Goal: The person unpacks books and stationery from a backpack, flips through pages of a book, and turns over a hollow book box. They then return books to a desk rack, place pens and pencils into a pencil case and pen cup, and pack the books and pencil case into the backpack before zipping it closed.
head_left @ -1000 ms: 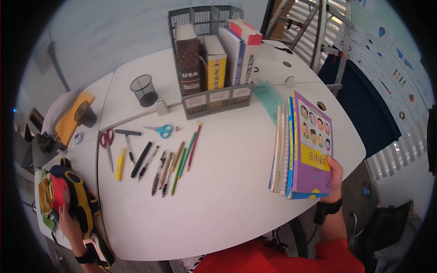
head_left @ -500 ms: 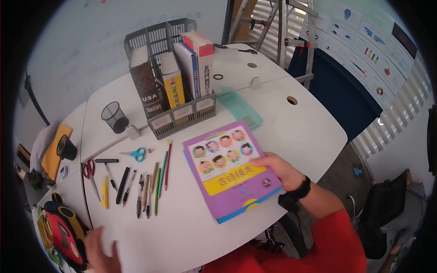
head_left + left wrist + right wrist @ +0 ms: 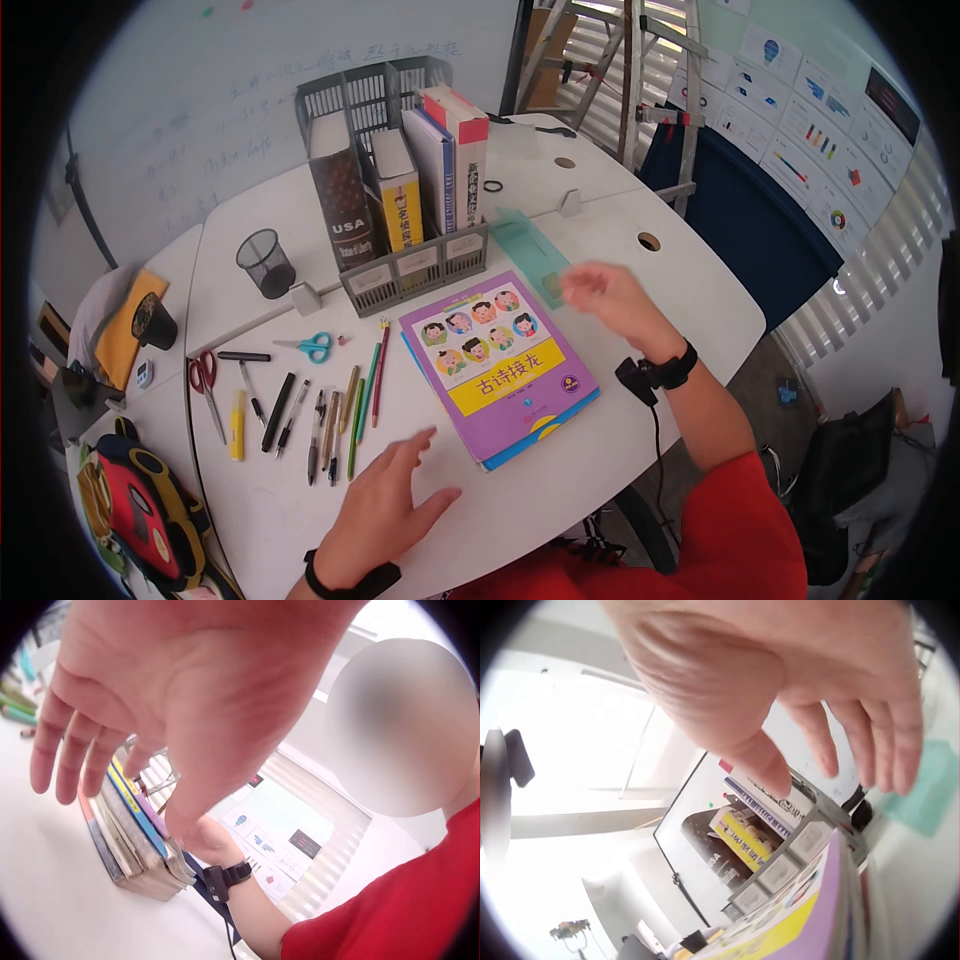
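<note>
A stack of books lies flat on the white table (image 3: 300,530), topped by a purple and yellow book (image 3: 505,400) with cartoon faces on its cover. Seen from the left wrist, the stack (image 3: 139,840) shows several spines and page edges. My left hand (image 3: 385,510) hovers near the stack's front left side, fingers spread and holding nothing. Off the stack's right side, my right hand (image 3: 615,300) is raised with relaxed fingers, also free of any object. In the right wrist view, that hand (image 3: 802,667) hangs above the purple book's edge.
A grey book rack (image 3: 415,275) with several upright books stands behind the stack. Pens and pencils (image 3: 330,430), red scissors (image 3: 204,380) and blue scissors (image 3: 316,347) lie to the left. A mesh cup (image 3: 266,265), a teal folder (image 3: 530,250) and a backpack (image 3: 150,510) are nearby.
The right hand brought the books from the right side to the table's middle, laid them flat and let go. The left hand moved from the backpack toward the stack.
</note>
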The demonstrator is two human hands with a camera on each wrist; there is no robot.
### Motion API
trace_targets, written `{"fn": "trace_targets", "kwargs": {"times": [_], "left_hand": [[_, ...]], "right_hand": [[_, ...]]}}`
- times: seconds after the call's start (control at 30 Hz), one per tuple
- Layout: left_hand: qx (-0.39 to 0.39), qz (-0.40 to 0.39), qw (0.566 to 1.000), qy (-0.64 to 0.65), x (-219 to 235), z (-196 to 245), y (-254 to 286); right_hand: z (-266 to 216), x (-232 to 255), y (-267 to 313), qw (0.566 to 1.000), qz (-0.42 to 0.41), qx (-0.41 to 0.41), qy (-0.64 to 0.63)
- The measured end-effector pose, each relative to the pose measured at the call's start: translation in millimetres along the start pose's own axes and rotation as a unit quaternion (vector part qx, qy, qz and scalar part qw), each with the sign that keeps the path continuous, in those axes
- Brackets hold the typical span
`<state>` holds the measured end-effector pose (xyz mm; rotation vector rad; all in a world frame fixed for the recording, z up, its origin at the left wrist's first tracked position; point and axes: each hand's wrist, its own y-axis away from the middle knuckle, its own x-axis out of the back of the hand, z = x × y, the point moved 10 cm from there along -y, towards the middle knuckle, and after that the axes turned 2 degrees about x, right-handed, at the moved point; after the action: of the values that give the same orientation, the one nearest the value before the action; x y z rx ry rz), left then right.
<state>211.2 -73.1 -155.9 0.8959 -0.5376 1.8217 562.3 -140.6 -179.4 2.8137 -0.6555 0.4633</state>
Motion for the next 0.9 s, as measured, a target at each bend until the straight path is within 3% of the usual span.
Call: {"fn": "trace_targets", "kwargs": {"times": [0.07, 0.1, 0.17, 0.23, 0.3, 0.37, 0.5, 0.57, 0.8, 0.9], "left_hand": [[0.081, 0.026, 0.984, 0.156, -17, -28, -13], [0.079, 0.028, 0.984, 0.156, -26, -33, -20], [0.111, 0.042, 0.934, 0.338, -47, -47, -30], [0.121, 0.025, 0.914, 0.386, -59, -42, -39], [0.104, 0.029, 0.859, 0.501, -66, -33, -46], [0.106, 0.039, 0.860, 0.497, -71, -39, -47], [0.094, 0.032, 0.867, 0.488, -71, -50, -49], [0.090, 0.008, 0.858, 0.505, -66, -51, -51], [0.075, -0.030, 0.854, 0.513, -66, -47, -53], [0.087, -0.031, 0.848, 0.522, -66, -50, -50]], "right_hand": [[-15, 48, -8, 0.976, 0.172, 0.093, 0.100], [-10, 49, -14, 0.975, 0.172, 0.096, 0.101], [-24, 60, -12, 0.879, 0.294, 0.174, 0.332], [6, 49, -36, 0.877, 0.277, 0.185, 0.346], [14, 42, -50, 0.875, 0.256, 0.196, 0.360], [31, 43, -67, 0.892, 0.216, 0.095, 0.385], [31, 59, -74, 0.886, 0.255, 0.179, 0.343], [42, 79, -65, 0.940, 0.313, 0.081, 0.109], [52, 94, -121, 0.947, 0.256, 0.089, 0.173], [68, 95, -134, 0.945, 0.237, 0.047, 0.221]]}}
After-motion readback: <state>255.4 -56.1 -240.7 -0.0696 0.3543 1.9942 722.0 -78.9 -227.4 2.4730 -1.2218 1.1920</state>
